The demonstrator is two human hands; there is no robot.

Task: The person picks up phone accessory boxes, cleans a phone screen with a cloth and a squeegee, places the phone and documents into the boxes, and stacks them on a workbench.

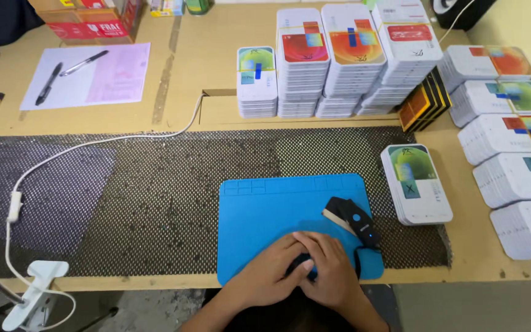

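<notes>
My left hand (267, 275) and my right hand (330, 270) meet at the near edge of a blue silicone work mat (259, 206). Together they close around a small dark object (300, 264), mostly hidden by the fingers. Just beyond my right hand lies a black handheld scanner (357, 221) with a small blue light, its cord looping down past the right hand. A short stack of white boxes with colourful labels (417, 184) stands to the right of the mat.
Tall stacks of white boxes (339, 61) fill the back middle and the right side (511, 141). A black mesh liner (124, 197) covers the bench. A white cable with a clip (38, 289) runs at left. Paper with two pens (87, 74) lies at back left.
</notes>
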